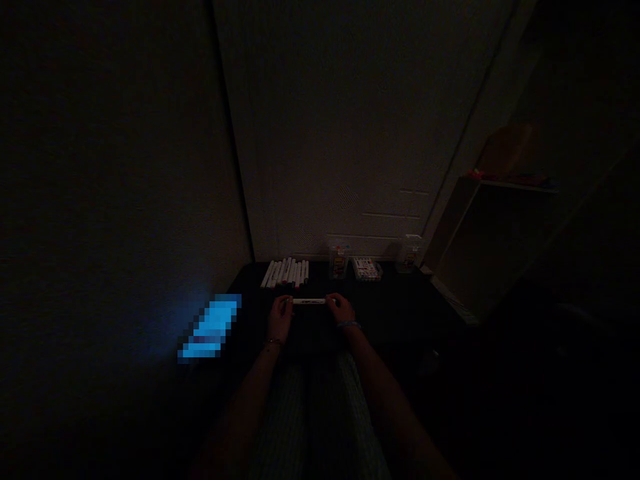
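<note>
I observe a very dark scene; detail is limited throughout. At centre frame, slightly below the middle, the left hand [280,315] and the right hand [341,308] hold a single white marker [309,301] between them, level and crosswise to the view. The left fingers [286,301] close on the marker's left end; the right fingers [331,300] close on its right end. Both hands are clamped on the marker (whether on cap or barrel I cannot tell in this light). The marker hangs just above the dark floor [400,313], near the person's knees.

A bracelet [273,342] sits on the left wrist, and a pale band [349,325] on the right wrist. Both forearms run up from the bottom of the frame, either side of light ribbed trousers [320,413].

Above the hands, against the foot of the wall [350,133], a row of white markers [286,272] lies side by side, well apart from the held one. To its right stand a small clear container [339,261], a flat tray of markers [367,268] and a second clear container [409,257], printing unreadable.

At lower left of centre a bright blue pixelated patch [210,328] glows, just left of the left hand. At right of frame a pale shelf unit [470,247] stands with dim objects on top.
</note>
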The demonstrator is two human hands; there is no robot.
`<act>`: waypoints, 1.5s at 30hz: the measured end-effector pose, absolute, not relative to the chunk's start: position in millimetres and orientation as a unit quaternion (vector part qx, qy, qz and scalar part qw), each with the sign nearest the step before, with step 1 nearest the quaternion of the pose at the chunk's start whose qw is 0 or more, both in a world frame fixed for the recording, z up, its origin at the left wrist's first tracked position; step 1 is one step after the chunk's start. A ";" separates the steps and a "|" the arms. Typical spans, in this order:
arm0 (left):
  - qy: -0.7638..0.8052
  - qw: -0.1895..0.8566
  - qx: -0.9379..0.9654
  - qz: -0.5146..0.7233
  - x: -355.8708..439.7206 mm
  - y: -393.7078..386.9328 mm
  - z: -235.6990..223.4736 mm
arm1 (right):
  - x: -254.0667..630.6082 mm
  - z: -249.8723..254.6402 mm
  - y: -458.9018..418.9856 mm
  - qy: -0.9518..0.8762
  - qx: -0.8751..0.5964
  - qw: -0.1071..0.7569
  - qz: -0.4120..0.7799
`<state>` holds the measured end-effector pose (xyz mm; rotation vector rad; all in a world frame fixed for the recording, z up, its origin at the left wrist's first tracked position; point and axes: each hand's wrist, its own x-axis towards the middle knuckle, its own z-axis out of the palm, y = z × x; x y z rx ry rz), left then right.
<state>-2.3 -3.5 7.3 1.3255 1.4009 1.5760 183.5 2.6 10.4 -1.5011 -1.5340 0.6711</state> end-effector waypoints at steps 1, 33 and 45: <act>0.529 0.328 0.497 0.605 -2.2 -4.1 8.9 | 183.2 11.4 1.8 -0.620 -0.608 0.421 0.263; 0.455 0.429 0.467 0.625 -8.5 -5.5 15.6 | 178.7 13.0 -2.0 -0.679 -0.585 0.374 0.241; 0.490 0.367 0.459 0.644 -3.0 -5.3 15.5 | 176.8 10.8 -4.8 -0.739 -0.555 0.345 0.165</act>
